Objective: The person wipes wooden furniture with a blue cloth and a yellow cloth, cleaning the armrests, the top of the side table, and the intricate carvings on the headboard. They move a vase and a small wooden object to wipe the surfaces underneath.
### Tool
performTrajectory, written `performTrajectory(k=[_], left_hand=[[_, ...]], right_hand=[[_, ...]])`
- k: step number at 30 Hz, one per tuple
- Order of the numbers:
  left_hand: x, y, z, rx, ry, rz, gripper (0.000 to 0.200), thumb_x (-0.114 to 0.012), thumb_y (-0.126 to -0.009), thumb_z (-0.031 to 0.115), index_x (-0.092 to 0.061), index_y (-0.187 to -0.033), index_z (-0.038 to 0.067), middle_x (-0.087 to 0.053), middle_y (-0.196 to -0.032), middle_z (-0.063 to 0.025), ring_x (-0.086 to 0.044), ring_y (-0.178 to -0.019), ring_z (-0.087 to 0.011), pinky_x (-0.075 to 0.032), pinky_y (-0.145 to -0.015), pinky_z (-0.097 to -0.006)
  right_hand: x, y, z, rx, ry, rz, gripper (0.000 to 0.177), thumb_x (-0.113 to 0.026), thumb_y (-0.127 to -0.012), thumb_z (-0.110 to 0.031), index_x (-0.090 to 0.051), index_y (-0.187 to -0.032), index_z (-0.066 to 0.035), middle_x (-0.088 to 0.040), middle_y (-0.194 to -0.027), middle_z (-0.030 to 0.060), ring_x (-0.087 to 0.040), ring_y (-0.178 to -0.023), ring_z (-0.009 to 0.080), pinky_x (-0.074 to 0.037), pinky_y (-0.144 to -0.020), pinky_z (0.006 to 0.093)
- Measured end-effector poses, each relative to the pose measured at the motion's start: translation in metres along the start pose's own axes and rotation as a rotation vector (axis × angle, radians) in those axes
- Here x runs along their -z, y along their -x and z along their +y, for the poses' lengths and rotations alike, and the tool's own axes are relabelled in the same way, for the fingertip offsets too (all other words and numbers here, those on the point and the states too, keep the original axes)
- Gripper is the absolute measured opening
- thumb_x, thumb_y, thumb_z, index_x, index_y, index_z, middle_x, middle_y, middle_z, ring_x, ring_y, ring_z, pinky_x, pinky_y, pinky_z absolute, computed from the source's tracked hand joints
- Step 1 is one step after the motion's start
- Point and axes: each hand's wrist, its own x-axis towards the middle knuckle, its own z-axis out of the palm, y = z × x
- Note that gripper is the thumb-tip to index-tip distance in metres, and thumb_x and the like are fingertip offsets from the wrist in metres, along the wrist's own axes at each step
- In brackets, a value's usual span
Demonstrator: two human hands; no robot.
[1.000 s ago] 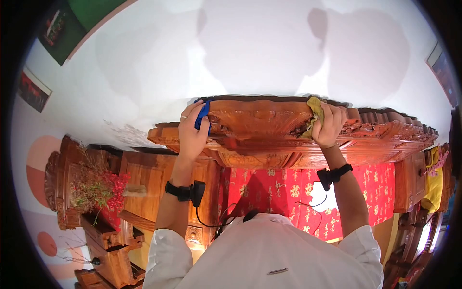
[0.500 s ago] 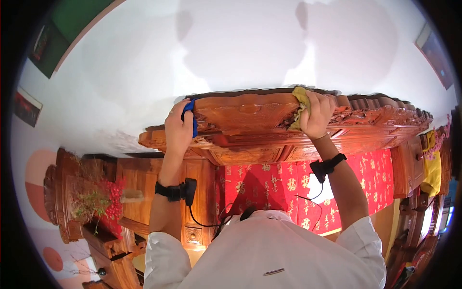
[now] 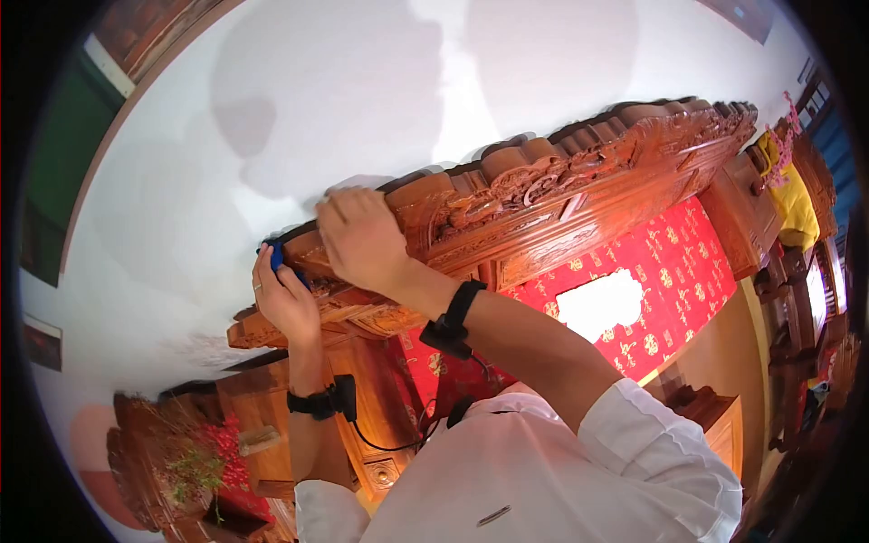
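Reaching overhead, we have both hands at the left end of the carved wooden crest (image 3: 543, 172) that tops the cabinet (image 3: 376, 389). Our left hand (image 3: 285, 303) has its grip clamped on a blue cloth (image 3: 276, 258), which it pins against the scrollwork at the crest's corner. The cloth sits between palm and wood, and only a small fold of blue shows above the fingers. Just beside it, our right hand (image 3: 362, 240) lies over the crest's top edge with its fingers curled onto the carving. It is blurred, so we cannot tell whether its grip closes on anything or rests bare on the wood.

Under the crest, the cabinet's open bay holds a red cloth (image 3: 652, 271) printed with gold characters. Low on the left stand red berry sprigs (image 3: 213, 448); what holds them is too dim to make out.
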Motion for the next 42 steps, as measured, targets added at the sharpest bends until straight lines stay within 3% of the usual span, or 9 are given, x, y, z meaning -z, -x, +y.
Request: performTrajectory(k=[3, 8, 15, 19, 22, 24, 30, 37, 42], left_hand=[[0.0, 0.0, 0.004, -0.042, 0.031, -0.011, 0.029, -0.05, -0.096, 0.003, -0.063, -0.12, -0.007, -0.066, -0.126, -0.0246, -0.063, -0.114, -0.0426, -0.05, -0.1, -0.0476], [-0.009, -0.006, 0.05, -0.219, -0.008, -0.235, 0.032, -0.056, -0.091, 0.002, -0.063, -0.121, -0.004, -0.065, -0.13, -0.0185, -0.06, -0.12, -0.0388, -0.046, -0.106, -0.0467], [-0.053, -0.009, 0.104, -0.212, 0.088, -0.148, 0.028, -0.059, -0.088, 0.006, -0.066, -0.113, -0.006, -0.069, -0.121, -0.02, -0.064, -0.112, -0.04, -0.049, -0.101, -0.051], [-0.063, -0.007, 0.123, -0.406, -0.006, -0.083, 0.028, -0.062, -0.085, 0.01, -0.069, -0.108, -0.005, -0.07, -0.118, -0.0203, -0.065, -0.11, -0.0377, -0.05, -0.1, -0.0495], [-0.066, -0.011, 0.128, -0.378, 0.046, -0.135, 0.029, -0.06, -0.088, 0.01, -0.069, -0.112, -0.002, -0.071, -0.121, -0.0156, -0.066, -0.11, -0.0362, -0.049, -0.099, -0.0478], [-0.064, -0.012, 0.126, -0.376, 0.065, -0.154, 0.029, -0.06, -0.087, 0.01, -0.069, -0.112, -0.001, -0.071, -0.121, -0.0154, -0.066, -0.109, -0.0359, -0.049, -0.098, -0.0477], [-0.073, -0.011, 0.116, -0.428, 0.123, -0.045, 0.029, -0.064, -0.081, 0.013, -0.071, -0.105, -0.002, -0.072, -0.117, -0.0158, -0.067, -0.103, -0.0348, -0.052, -0.094, -0.0476], [-0.078, -0.008, 0.116, -0.43, 0.146, 0.039, 0.029, -0.064, -0.077, 0.011, -0.074, -0.102, 0.002, -0.075, -0.114, -0.0111, -0.069, -0.099, -0.0314, -0.052, -0.092, -0.0451], [-0.076, -0.006, 0.116, -0.437, 0.136, 0.053, 0.029, -0.063, -0.078, 0.011, -0.074, -0.102, 0.002, -0.075, -0.114, -0.0108, -0.068, -0.099, -0.0312, -0.052, -0.092, -0.0445]], right_hand=[[0.006, 0.011, 0.009, 0.26, -0.01, -0.095, 0.038, -0.067, -0.078, -0.013, -0.062, -0.114, -0.001, -0.061, -0.116, 0.0179, -0.057, -0.116, 0.037, -0.043, -0.105, 0.05], [0.051, 0.019, 0.057, 0.224, 0.042, -0.136, 0.045, -0.065, -0.077, -0.011, -0.062, -0.122, -0.006, -0.061, -0.119, 0.0142, -0.057, -0.118, 0.0341, -0.042, -0.108, 0.0484], [0.124, 0.028, 0.111, 0.191, 0.281, -0.104, 0.036, -0.063, -0.081, -0.011, -0.064, -0.116, -0.008, -0.064, -0.105, 0.007, -0.06, -0.11, 0.0267, -0.037, -0.109, 0.0494], [0.132, 0.027, 0.117, 0.172, 0.375, -0.092, 0.028, -0.061, -0.085, -0.01, -0.065, -0.112, -0.006, -0.066, -0.106, 0.0089, -0.062, -0.11, 0.0275, -0.037, -0.109, 0.0526], [0.133, 0.005, 0.117, 0.075, 0.392, -0.261, 0.029, -0.062, -0.084, -0.011, -0.066, -0.112, -0.006, -0.067, -0.107, 0.0107, -0.062, -0.111, 0.0294, -0.037, -0.109, 0.053], [0.147, -0.02, 0.114, -0.189, 0.241, -0.803, 0.036, -0.062, -0.087, -0.011, -0.065, -0.123, -0.006, -0.068, -0.112, 0.0131, -0.062, -0.116, 0.0306, -0.037, -0.112, 0.0557], [0.151, 0.045, 0.108, 0.101, 0.277, -0.298, 0.043, -0.067, -0.077, -0.004, -0.063, -0.12, -0.004, -0.068, -0.116, 0.0144, -0.06, -0.12, 0.0293, -0.034, -0.117, 0.0499], [0.137, 0.017, 0.11, -0.153, 0.227, -0.403, 0.039, -0.063, -0.081, -0.006, -0.063, -0.12, -0.004, -0.068, -0.116, 0.0151, -0.061, -0.117, 0.0314, -0.037, -0.114, 0.0512], [0.136, 0.028, 0.103, -0.135, 0.235, -0.3, 0.038, -0.063, -0.081, -0.005, -0.063, -0.119, -0.003, -0.069, -0.114, 0.0159, -0.062, -0.115, 0.0331, -0.038, -0.113, 0.0511]])
